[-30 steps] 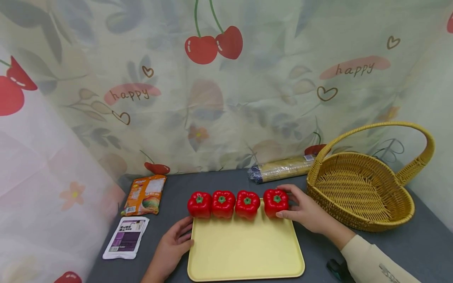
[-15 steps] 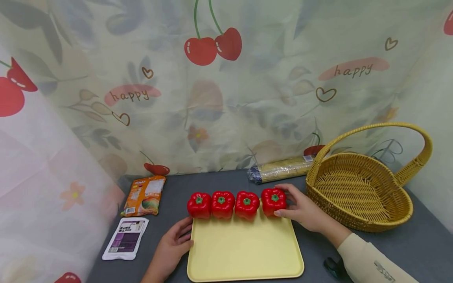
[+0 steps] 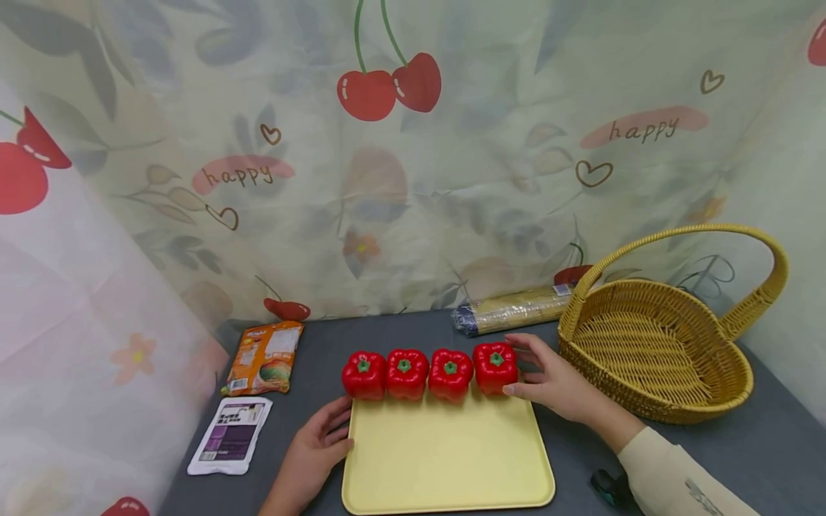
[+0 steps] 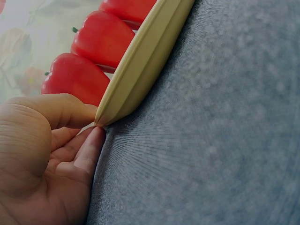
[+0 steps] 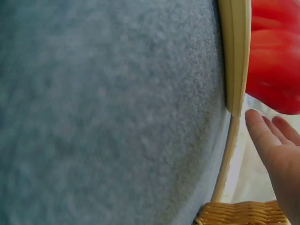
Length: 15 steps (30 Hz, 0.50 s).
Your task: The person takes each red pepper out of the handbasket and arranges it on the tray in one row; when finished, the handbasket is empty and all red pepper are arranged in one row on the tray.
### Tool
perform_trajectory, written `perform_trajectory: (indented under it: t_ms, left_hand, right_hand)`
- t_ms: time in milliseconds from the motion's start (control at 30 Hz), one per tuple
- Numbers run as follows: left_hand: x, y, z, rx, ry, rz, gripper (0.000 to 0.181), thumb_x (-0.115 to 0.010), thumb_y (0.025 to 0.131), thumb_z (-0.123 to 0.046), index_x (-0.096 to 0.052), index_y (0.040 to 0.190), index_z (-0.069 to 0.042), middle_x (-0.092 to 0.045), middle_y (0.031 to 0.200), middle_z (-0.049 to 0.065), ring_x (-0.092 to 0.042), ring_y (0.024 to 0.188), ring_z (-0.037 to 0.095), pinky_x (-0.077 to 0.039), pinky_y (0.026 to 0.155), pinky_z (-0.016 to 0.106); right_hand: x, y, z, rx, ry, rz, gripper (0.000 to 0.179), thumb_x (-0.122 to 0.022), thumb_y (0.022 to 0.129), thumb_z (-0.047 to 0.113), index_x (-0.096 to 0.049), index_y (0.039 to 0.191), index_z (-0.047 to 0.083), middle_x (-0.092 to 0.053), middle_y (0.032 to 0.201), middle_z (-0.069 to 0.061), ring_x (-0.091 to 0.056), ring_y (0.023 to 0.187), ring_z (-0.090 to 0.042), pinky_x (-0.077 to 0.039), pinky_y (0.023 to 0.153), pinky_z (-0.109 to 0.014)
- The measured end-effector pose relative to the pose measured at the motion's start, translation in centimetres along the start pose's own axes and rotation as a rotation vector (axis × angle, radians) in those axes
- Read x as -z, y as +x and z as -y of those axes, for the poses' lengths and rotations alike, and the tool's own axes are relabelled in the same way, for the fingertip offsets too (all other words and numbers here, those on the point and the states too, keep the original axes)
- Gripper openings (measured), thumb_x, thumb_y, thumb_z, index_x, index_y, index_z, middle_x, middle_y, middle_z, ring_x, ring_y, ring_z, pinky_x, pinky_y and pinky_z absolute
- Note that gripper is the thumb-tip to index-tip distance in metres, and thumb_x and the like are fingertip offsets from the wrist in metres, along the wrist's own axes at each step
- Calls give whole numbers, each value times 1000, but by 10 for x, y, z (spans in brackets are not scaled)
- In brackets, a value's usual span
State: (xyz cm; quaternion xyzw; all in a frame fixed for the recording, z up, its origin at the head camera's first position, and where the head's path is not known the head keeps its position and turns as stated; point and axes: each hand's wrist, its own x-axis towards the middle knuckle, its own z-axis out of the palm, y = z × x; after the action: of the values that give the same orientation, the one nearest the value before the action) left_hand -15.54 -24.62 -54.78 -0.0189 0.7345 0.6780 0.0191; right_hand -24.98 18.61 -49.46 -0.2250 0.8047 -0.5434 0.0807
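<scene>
Several red bell peppers stand in a row along the far edge of a pale yellow tray [image 3: 445,459], green stems up. My left hand [image 3: 314,448] pinches the tray's left rim; in the left wrist view, the thumb lies on the rim with fingertips under it, close to the leftmost pepper [image 4: 75,79]. Beside the rightmost pepper [image 3: 495,368] is my right hand [image 3: 558,381], thumb and fingers spread around its right side. The right wrist view has these fingers [image 5: 262,133] fairly straight, with a small gap to the red pepper [image 5: 276,65].
A wicker basket [image 3: 652,412] with a tall handle stands at right. Behind lies a wrapped bundle of thin sticks [image 3: 516,311]. An orange packet [image 3: 263,357] and a white-and-purple pouch [image 3: 229,436] lie at left. A small dark object [image 3: 606,487] is near the right sleeve.
The rightmost pepper has slid left against its neighbour, closing the gap. My right hand followed slightly left and now sits a little off it. The left hand stays on the tray.
</scene>
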Motion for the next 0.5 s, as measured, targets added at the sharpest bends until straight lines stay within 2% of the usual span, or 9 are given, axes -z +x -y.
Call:
perform_trajectory:
  t_ms: [267, 500]
  left_hand:
    - [2, 3, 0, 5, 23, 5, 70, -72, 91, 15, -49, 157, 9, -51, 159, 26, -54, 142, 41, -57, 103, 37]
    - [2, 6, 2, 14, 28, -1, 69, -72, 91, 15, -52, 156, 6, -53, 158, 23, -54, 142, 39, -56, 103, 33]
  right_hand:
    - [5, -3, 5, 16, -30, -12, 77, -83, 100, 18, -40, 161, 1, -41, 163, -29, -47, 143, -54, -54, 105, -62]
    - [11, -3, 13, 47, -81, -28, 72, -81, 102, 22, -43, 161, 5, -44, 161, -26, -49, 142, -55, -52, 106, -65]
